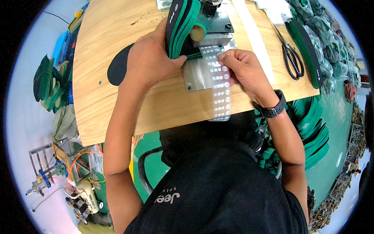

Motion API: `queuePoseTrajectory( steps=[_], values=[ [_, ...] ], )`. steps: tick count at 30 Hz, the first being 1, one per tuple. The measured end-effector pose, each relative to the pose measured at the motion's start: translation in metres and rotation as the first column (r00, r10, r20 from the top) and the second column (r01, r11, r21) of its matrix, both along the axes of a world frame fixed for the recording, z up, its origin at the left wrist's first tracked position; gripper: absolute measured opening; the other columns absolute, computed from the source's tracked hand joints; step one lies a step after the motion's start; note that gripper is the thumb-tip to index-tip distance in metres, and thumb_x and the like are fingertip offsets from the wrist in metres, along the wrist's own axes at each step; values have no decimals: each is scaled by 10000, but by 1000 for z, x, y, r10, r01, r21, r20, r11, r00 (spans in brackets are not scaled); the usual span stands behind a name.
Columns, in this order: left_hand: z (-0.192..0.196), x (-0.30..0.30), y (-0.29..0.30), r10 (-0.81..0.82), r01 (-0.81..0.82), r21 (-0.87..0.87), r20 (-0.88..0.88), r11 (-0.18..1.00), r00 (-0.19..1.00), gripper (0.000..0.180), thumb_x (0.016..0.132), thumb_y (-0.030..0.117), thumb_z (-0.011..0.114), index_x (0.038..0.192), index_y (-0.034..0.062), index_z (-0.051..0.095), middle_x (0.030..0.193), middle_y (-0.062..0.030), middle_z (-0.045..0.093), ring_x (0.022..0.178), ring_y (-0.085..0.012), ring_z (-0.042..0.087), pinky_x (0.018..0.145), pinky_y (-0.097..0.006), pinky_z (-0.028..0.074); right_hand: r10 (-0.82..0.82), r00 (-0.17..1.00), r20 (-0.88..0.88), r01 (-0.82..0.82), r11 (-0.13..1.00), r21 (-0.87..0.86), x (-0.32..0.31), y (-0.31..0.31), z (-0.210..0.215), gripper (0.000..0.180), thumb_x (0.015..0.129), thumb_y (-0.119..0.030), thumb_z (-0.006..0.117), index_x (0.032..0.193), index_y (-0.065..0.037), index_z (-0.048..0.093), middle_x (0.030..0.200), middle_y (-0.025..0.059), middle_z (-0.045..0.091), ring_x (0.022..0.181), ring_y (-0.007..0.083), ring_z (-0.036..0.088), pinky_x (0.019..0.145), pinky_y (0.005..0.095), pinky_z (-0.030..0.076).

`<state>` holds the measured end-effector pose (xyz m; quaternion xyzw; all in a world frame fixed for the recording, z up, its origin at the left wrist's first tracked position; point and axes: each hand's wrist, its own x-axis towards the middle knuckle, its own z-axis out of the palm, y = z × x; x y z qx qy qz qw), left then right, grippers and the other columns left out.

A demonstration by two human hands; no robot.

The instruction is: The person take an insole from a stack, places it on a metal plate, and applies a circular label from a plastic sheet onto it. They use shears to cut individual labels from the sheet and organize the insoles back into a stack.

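Note:
My left hand (150, 58) is wrapped round a stack of black-and-green insoles (182, 27), which stands tilted at the left side of a small press (214, 23). Under the press head, more of the green-and-black layers show, partly hidden. My right hand (246, 72) pinches the edge of a clear strip of white printed labels (221, 91). From the press the strip runs over a metal plate (193, 74) and hangs past the table's front edge. Left of my left hand, a dark insole (119, 66) lies flat, partly covered by the hand.
Black-handled scissors (292, 58) and a row of insoles (306, 52) lie at the right of the wooden table (105, 31). A white strip (255, 39) runs beside the press. Green insole stacks (311, 128) sit below the right edge; bagged bundles (323, 43) stand far right.

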<state>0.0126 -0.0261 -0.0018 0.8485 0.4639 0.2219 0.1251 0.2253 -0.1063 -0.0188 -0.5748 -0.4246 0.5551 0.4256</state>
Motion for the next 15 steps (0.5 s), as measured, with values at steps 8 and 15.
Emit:
queuePoseTrajectory(
  steps=[8,15],
  values=[
    [4,-7,0,70,-53,-107,164,993,984,417,670,179,671,1052,37,587,742,-158,645,703,-300,641,687,-381,509,-294,934,-201,295,955,-25,10,-15,-3,195,913,-182,565,816,-19,609,703,21,625,574,60,570,513,183,451],
    [12,-26,-1,174,-50,-230,562,972,808,182,680,101,637,827,-2,610,705,-77,631,641,-142,586,624,-293,484,-63,998,-21,61,994,-86,1,4,3,248,924,-196,533,753,-27,595,633,32,598,505,75,539,444,184,435]
  ],
)
